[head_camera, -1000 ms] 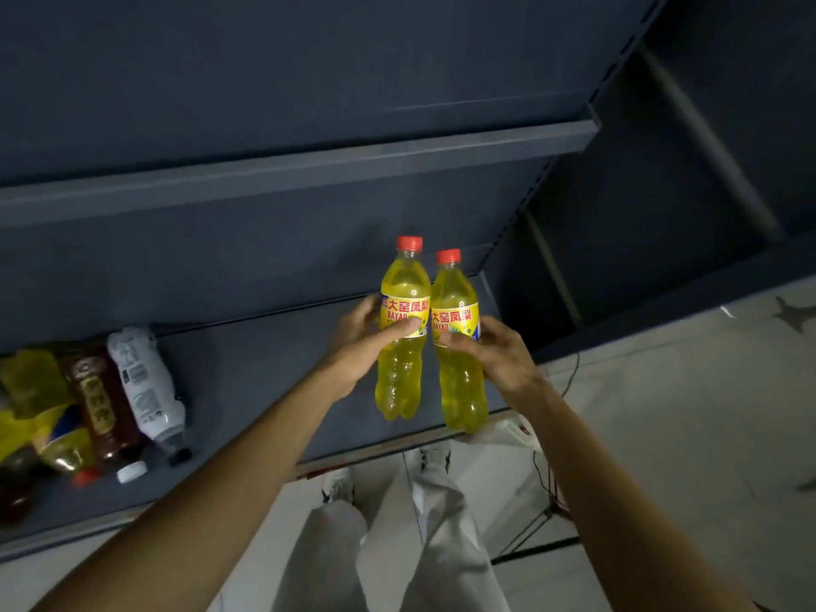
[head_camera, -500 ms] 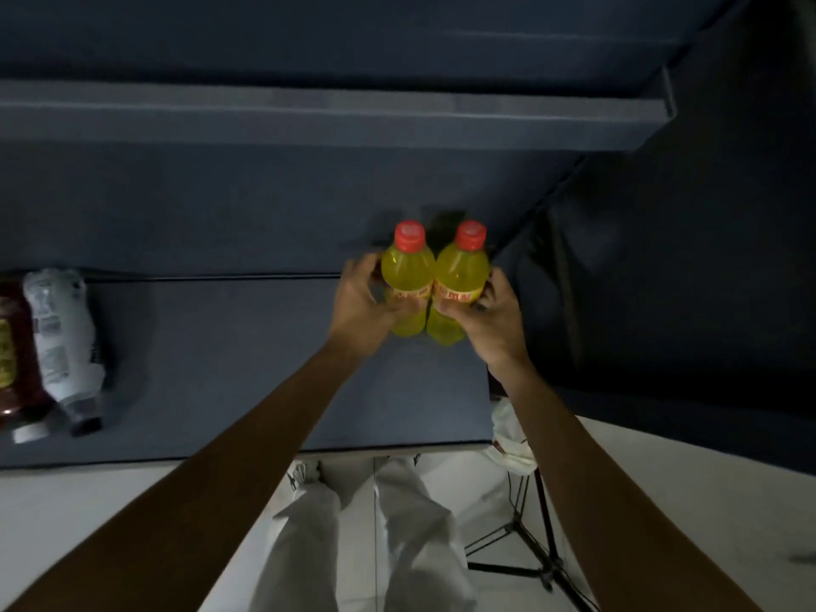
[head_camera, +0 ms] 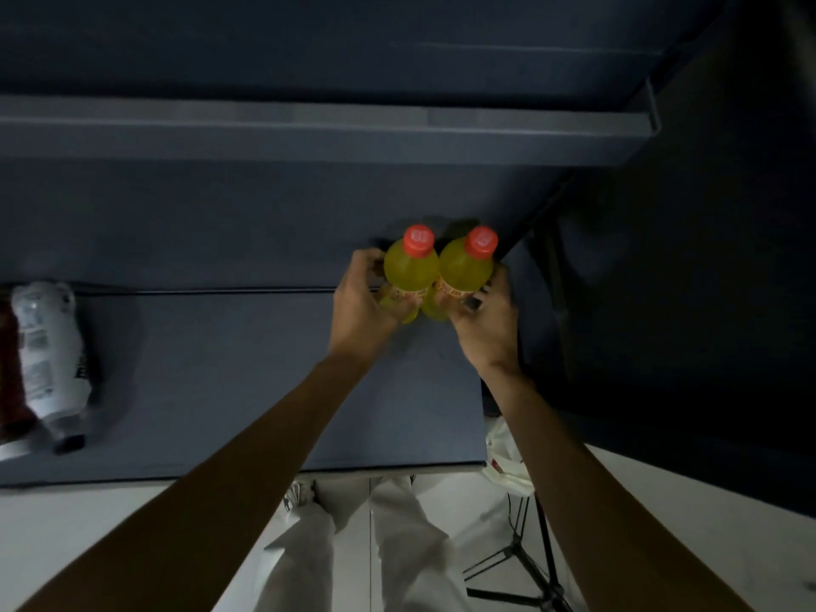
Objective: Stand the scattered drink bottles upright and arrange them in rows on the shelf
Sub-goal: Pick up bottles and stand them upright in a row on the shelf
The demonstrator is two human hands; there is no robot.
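Note:
Two yellow drink bottles with red caps stand upright and touching at the back right corner of the dark blue shelf [head_camera: 247,382]. My left hand [head_camera: 360,309] grips the left yellow bottle [head_camera: 410,271] around its label. My right hand [head_camera: 485,322] grips the right yellow bottle [head_camera: 468,269] the same way. At the far left a white bottle [head_camera: 48,360] lies on its side, cap toward the front edge, beside a dark brown bottle [head_camera: 11,373] that the frame edge cuts off.
An upper shelf [head_camera: 309,130] overhangs the bottles. The shelf's right end sits just right of my right hand. Below the front edge are pale floor, my legs, a white bag [head_camera: 505,466] and a black tripod [head_camera: 530,563].
Both hands carried the two yellow bottles from the shelf's front edge to its back right corner and set them down upright. My view tipped down, pushing the lying bottles to the left edge.

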